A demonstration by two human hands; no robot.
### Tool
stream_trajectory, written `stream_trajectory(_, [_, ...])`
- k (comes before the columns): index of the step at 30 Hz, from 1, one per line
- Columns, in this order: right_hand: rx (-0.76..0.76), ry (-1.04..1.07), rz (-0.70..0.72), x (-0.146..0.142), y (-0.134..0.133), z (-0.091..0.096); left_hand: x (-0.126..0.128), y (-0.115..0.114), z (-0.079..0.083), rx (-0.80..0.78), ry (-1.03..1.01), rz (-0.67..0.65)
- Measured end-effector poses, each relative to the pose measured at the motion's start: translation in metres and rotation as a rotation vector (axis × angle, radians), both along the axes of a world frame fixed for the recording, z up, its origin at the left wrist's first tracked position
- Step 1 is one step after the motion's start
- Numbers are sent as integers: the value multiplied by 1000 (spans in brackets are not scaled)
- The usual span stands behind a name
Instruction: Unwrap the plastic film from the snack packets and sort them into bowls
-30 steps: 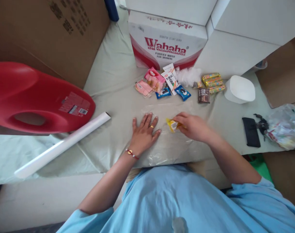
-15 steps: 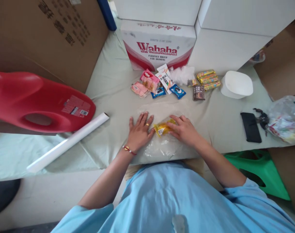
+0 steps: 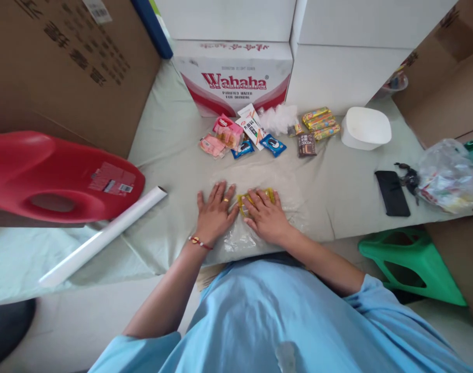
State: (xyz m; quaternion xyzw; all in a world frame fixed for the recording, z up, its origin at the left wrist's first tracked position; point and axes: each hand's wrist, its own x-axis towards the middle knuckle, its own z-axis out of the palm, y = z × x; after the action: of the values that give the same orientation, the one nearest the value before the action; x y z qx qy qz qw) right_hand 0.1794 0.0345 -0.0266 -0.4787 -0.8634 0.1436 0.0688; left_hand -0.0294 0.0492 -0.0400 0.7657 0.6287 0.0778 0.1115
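Observation:
My left hand [image 3: 216, 213] lies flat on the table, fingers spread, on or at the edge of a clear plastic sheet or bag [image 3: 238, 239]. My right hand [image 3: 268, 216] rests palm down over a yellow snack packet [image 3: 242, 205], fingers stretched out and slightly apart. Most of the packet is hidden under that hand; its ends show at the thumb side and beyond the fingertips. Both hands are open, with a small gap between them.
Ahead lie pink snack packs [image 3: 229, 133], blue packets [image 3: 273, 145], a cocoa packet [image 3: 306, 145] and yellow-wrapped sticks [image 3: 320, 123]. A white tub [image 3: 366, 128], a phone [image 3: 392, 193] and a plastic bag [image 3: 448, 178] are rightward; a white roll [image 3: 104, 235] and red jug [image 3: 76, 176] leftward.
My right hand has gone from holding the yellow packet at its right end to lying flat on top of it. My left hand stays put. The view has shifted slightly.

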Motion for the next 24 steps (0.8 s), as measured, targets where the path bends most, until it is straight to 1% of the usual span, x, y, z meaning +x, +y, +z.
stream_trajectory(3, [-40,25,-19,1,-1,5,-4,-5,2,93,-53,29])
stream_trajectory(4, [-55,51,-13,6,0,7,-7,-9,4,135,-78,8])
stream_trajectory(5, [-65,94,7,14,1,11,-12,-13,6,166,-108,-46])
stream_trajectory(7, [-69,225,87,39,0,18,-25,-25,11,152,-184,-244])
stream_trajectory(9, [-67,366,184,72,-6,23,-40,-39,15,47,-263,-438])
stream_trajectory(10, [-75,412,216,89,-12,23,-47,-46,16,-14,-293,-493])
stream_trajectory(11, [-95,425,229,104,-19,21,-53,-53,16,-66,-313,-520])
stream_trajectory(13, [-131,392,215,128,-34,13,-60,-63,14,-117,-326,-520])
stream_trajectory(14, [-134,371,195,135,-41,8,-61,-66,13,-123,-322,-508])
stream_trajectory(16, [-104,363,148,141,-48,-2,-58,-68,9,-110,-308,-461])
stream_trajectory(18, [-72,392,108,138,-44,-4,-53,-64,6,-88,-296,-396])
stream_trajectory(20, [-85,419,98,131,-30,5,-47,-57,4,-64,-302,-343])
stream_trajectory(24, [-152,423,99,121,16,38,-41,-43,7,-23,-352,-258])
